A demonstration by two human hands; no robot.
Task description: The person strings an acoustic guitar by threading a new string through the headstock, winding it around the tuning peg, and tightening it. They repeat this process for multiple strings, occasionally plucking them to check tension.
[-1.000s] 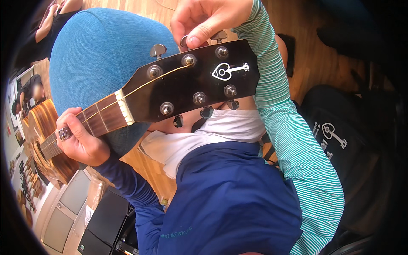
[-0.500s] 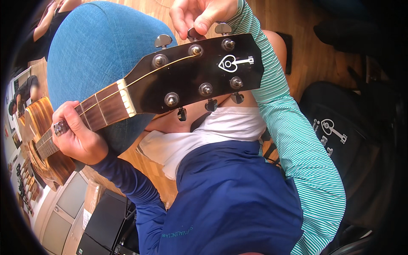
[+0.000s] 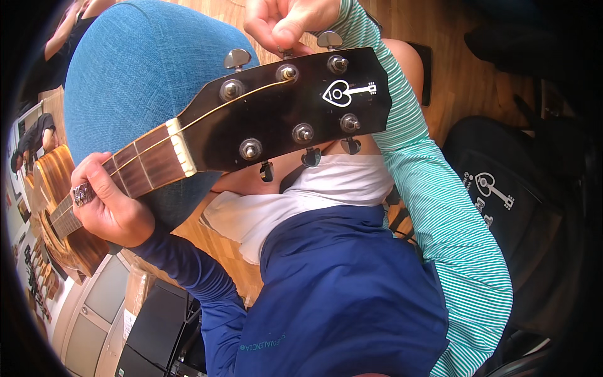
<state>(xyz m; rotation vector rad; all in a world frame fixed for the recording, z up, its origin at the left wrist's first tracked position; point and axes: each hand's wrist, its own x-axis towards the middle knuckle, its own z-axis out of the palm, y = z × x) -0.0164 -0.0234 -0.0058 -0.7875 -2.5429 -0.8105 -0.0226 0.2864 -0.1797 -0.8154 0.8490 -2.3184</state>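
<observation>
An acoustic guitar (image 3: 264, 135) lies across my view, its black headstock near and its wooden body at the far left. My left hand (image 3: 116, 210), with a ring on one finger, is wrapped round the neck (image 3: 143, 164) below the nut. At the top, my right hand (image 3: 286, 22) pinches the middle tuning peg (image 3: 286, 53) on the headstock's far side, between thumb and fingers. One gold-coloured string (image 3: 246, 94) runs from that peg's post over the nut and along the neck. The other posts carry no visible string.
A round blue fabric seat (image 3: 151, 69) sits beneath the neck. To the right lies a black bag (image 3: 509, 245) with a white print. Black boxes (image 3: 154, 327) and a pale cabinet (image 3: 103, 295) stand at lower left. Other people are at the upper left.
The headstock and my left hand have shifted slightly left. My right hand has moved a little up and left and its grip on the peg has turned; the peg now shows edge-on.
</observation>
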